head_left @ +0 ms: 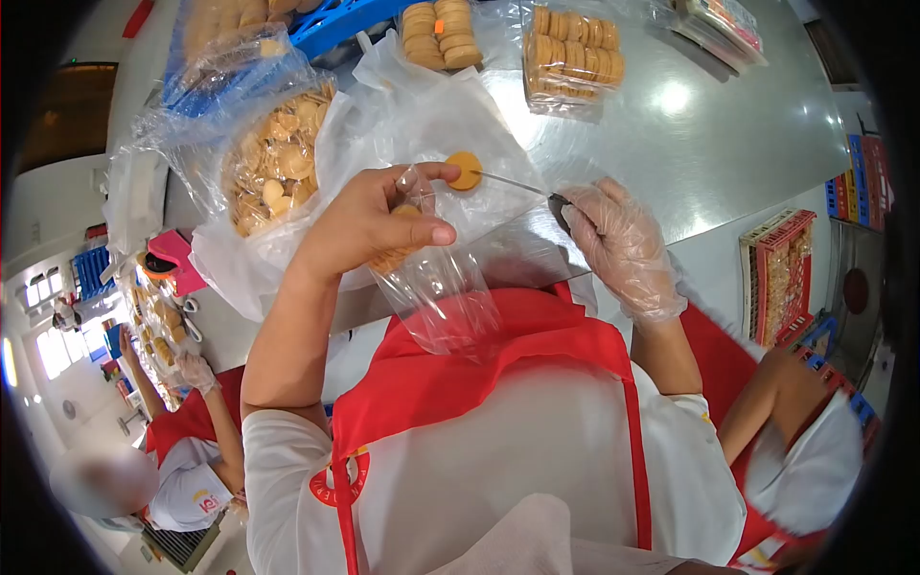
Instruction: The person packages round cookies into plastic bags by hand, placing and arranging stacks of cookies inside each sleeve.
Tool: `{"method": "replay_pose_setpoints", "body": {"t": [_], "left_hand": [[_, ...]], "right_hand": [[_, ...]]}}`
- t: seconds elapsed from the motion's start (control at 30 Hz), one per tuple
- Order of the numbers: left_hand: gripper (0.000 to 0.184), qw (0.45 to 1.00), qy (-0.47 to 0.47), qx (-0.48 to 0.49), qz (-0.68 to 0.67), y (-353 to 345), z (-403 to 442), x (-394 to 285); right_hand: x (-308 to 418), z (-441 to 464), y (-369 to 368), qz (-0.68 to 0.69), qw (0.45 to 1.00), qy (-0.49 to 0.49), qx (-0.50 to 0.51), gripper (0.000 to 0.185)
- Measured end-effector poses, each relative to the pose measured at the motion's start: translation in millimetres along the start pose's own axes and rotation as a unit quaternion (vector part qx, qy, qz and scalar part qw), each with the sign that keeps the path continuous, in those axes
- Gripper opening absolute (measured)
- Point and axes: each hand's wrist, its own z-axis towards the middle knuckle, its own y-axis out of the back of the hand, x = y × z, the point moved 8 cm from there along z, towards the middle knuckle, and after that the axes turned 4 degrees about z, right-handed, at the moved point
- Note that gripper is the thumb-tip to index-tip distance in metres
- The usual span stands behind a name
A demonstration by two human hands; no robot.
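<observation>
Table (671, 177): shiny metal.
Left hand (350, 220): half-open, holding bag (446, 307).
Right hand (621, 249): closed round knife (517, 183).
Cookie (465, 171): probably brittle; grip rim.

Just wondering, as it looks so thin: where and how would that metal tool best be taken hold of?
By the dark handle, coming from the right, as the gloved right hand does. That end looks thicker and easier to grip, while the slim metal shaft points left, its far end at the round biscuit.
</observation>
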Motion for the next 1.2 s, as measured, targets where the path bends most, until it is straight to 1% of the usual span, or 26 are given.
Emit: {"method": "replay_pose_setpoints", "body": {"t": [0.1, 0.17, 0.27, 0.3, 0.37, 0.4, 0.47, 0.5, 0.6, 0.7, 0.8, 0.87, 0.9, 1.0, 1.1, 1.2], "left_hand": [[0.041, 1.0, 0.006, -0.004, -0.001, 0, 0, 2], [0.042, 1.0, 0.007, -0.006, -0.002, 1, -1, 3], [0.043, 1.0, -0.021, -0.016, 0.008, 2, 0, 3], [0.039, 1.0, -0.012, -0.011, 0.007, 1, -1, 3], [0.033, 1.0, 0.007, -0.001, 0.004, 0, -1, 2], [0.036, 1.0, 0.006, -0.005, -0.001, 0, -1, 1], [0.041, 1.0, 0.007, -0.014, -0.012, 0, -2, 1], [0.041, 1.0, 0.004, -0.014, -0.008, 1, -1, 2], [0.04, 1.0, 0.002, -0.012, -0.003, 1, -1, 3], [0.039, 1.0, 0.007, -0.014, -0.006, 1, -1, 1], [0.037, 1.0, 0.007, -0.008, -0.001, 0, -1, -1], [0.037, 1.0, 0.021, -0.008, -0.008, 0, -1, 0], [0.035, 1.0, 0.014, -0.009, -0.004, 1, 0, -1], [0.032, 1.0, 0.008, -0.005, 0.001, 1, -1, 1], [0.031, 1.0, 0.016, -0.002, -0.014, 0, -1, 1], [0.031, 1.0, 0.007, -0.003, -0.018, 1, 0, 1]], "right_hand": [[-3, 0, 3, -0.033, 0.998, -0.022, -0.04, 0.018], [1, 3, 6, -0.049, 0.998, -0.012, -0.028, 0.019], [6, 4, 2, -0.047, 0.999, 0.011, -0.004, 0.019], [7, 3, 0, -0.043, 0.999, 0.02, 0.004, 0.018], [4, 6, 2, -0.07, 0.997, -0.019, -0.025, 0.018], [2, 7, 4, -0.084, 0.995, -0.038, -0.039, 0.018], [9, 8, 2, -0.066, 0.998, 0.006, -0.006, 0.018], [13, 8, 0, -0.056, 0.998, 0.028, 0.011, 0.019], [12, 10, 3, -0.1, 0.995, 0.002, -0.027, 0.019], [17, 13, 4, -0.075, 0.997, 0.02, -0.002, 0.018], [14, 10, -5, -0.088, 0.996, 0.023, 0.008, 0.018], [13, 13, 0, -0.067, 0.998, 0.002, -0.018, 0.019], [12, 15, 2, -0.056, 0.998, -0.008, -0.029, 0.02], [17, 14, -9, -0.072, 0.997, 0.016, 0.003, 0.02], [14, 25, -3, -0.054, 0.995, 0.007, -0.082, 0.022], [11, 37, -24, -0.058, 0.994, 0.078, -0.043, 0.026]]}}
